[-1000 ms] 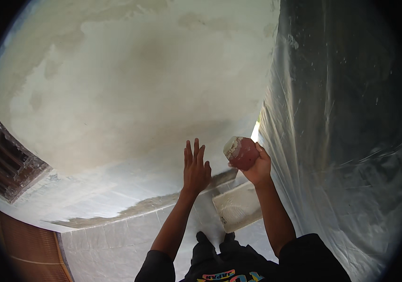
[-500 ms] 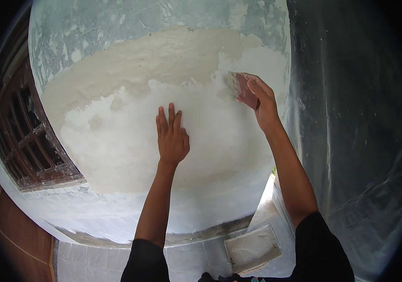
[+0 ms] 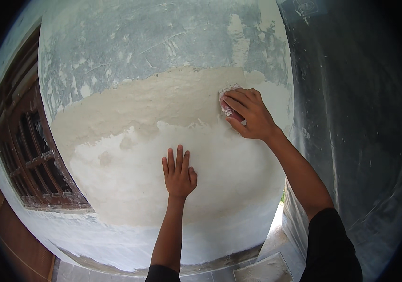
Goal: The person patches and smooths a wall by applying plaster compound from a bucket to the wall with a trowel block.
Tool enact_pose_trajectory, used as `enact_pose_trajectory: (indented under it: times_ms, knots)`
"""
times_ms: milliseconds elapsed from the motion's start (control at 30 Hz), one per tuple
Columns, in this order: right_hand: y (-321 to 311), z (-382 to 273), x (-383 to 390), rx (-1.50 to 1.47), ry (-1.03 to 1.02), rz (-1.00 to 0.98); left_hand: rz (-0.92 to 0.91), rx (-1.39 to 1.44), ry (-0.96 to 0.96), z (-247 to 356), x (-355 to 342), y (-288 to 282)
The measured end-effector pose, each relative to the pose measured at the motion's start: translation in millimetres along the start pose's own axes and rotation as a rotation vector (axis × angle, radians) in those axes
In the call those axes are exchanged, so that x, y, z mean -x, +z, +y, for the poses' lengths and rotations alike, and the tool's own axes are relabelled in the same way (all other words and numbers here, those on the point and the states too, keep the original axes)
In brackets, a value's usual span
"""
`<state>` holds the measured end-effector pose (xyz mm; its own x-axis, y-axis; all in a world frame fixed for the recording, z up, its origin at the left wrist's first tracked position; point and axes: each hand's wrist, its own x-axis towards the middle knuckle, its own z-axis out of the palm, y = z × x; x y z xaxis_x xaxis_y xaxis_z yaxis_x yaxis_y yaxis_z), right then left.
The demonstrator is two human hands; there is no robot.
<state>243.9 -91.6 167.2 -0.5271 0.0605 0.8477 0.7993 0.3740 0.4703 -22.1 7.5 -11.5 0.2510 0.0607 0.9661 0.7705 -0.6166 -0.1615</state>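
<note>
A wall [image 3: 154,47] in front of me has pale, bare plaster-like patches below a mottled grey-green upper part. My left hand [image 3: 178,178] lies on the white patch with its fingers spread. Higher and to the right, my right hand [image 3: 252,113] grips a small dark-red block [image 3: 224,109] crusted with white, against the beige band of the wall. My fingers hide much of the block.
A brown wooden window frame [image 3: 36,160] is at the left, with a brown panel [image 3: 19,235] below it. Dark plastic sheeting [image 3: 356,141] hangs on the right. A shallow tray [image 3: 262,270] sits on the grey tiled floor [image 3: 78,272] at the bottom.
My view has tilted up the wall. My right hand has raised the block to the beige band and turned over it, fingers now on top. My left hand now rests lower in the picture.
</note>
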Motion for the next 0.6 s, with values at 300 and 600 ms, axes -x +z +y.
enact_pose_trajectory:
  times_ms: [300,600]
  knots:
    - [-2,-5,38,0.074,-0.006,-0.136,0.017,-0.015,-0.033,2,0,-2]
    - [25,-3,5,0.131,0.097,0.089,0.002,-0.015,-0.027,1,0,-1]
